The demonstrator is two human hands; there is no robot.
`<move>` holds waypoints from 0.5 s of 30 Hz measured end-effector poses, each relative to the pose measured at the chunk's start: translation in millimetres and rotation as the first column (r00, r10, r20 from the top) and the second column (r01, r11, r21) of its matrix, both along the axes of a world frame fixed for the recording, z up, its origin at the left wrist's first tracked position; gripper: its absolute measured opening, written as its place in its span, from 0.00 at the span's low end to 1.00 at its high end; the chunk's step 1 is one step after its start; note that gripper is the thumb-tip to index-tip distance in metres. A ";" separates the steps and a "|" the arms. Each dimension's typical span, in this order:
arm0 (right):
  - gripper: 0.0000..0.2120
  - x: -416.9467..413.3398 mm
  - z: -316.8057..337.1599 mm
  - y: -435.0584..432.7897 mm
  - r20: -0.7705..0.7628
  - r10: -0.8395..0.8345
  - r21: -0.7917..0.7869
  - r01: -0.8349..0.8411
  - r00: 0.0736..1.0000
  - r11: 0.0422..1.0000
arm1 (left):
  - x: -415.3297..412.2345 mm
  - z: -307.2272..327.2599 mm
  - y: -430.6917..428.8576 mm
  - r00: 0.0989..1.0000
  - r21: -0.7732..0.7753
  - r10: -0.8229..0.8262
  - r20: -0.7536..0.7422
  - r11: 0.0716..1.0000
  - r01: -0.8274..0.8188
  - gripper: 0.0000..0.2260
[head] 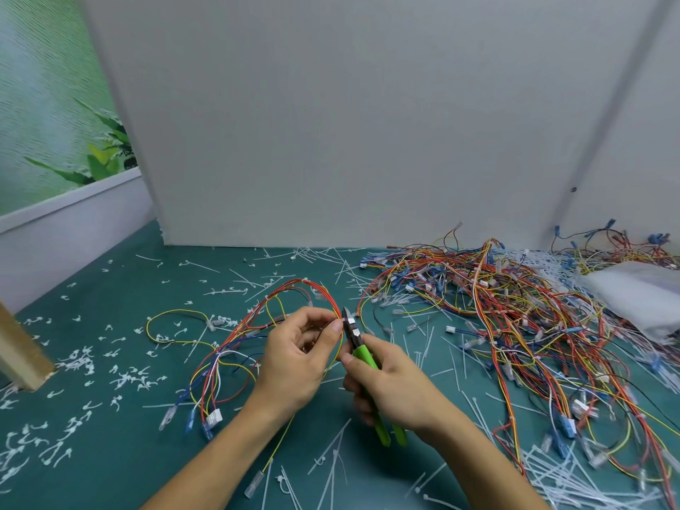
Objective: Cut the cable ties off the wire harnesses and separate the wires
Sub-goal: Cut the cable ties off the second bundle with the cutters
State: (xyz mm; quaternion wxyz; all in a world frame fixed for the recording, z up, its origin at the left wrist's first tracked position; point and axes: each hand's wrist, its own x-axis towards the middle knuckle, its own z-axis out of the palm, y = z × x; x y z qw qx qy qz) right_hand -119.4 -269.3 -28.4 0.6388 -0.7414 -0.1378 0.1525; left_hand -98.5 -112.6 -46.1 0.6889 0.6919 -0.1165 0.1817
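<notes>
Our left hand [298, 357] pinches a looped multicoloured wire harness [257, 325] at table centre; our right hand [390, 384] grips green-handled side cutters [362, 357], tips touching the wires. More harnesses [496, 311] lie heaped right.

Your left hand [298, 357] pinches a harness [257, 325] of red and yellow wires, thumb right by the cutter [353, 331] tip. Your right hand [392, 384] grips the cutter's green handles, blades at the wires. A big tangled pile [515, 318] lies to the right; cut ties [125, 377] litter the green mat [121, 454].
</notes>
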 end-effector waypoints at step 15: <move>0.04 0.5 0.1 -3.5 0.053 0.060 -0.041 -0.057 0.997 0.997 | 3.7 3.0 1.2 1.000 -0.097 0.001 -0.025 0.995 -0.004 0.04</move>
